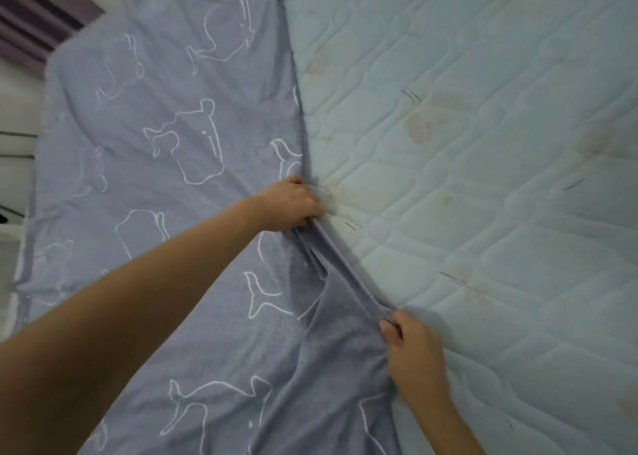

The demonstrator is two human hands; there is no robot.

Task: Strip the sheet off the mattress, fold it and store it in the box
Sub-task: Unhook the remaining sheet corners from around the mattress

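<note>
Both hands are on the sheet (165,185), right at its folded edge. The left hand (290,202) is out at full reach, fingers curled tight round the bunched hem where the fabric meets the bare mattress (483,164). Nearer in, the right hand (412,352) pinches the same edge, thumb on top, with a taut ridge of cloth running between the two grips. The sheet, grey-blue with white outline animals, lies over the left half of the bed, wrinkled and pooling towards the camera. The right half is uncovered: pale quilted mattress, blotched with brownish stains. A purple panel (41,16) shows in the top-left corner.
</note>
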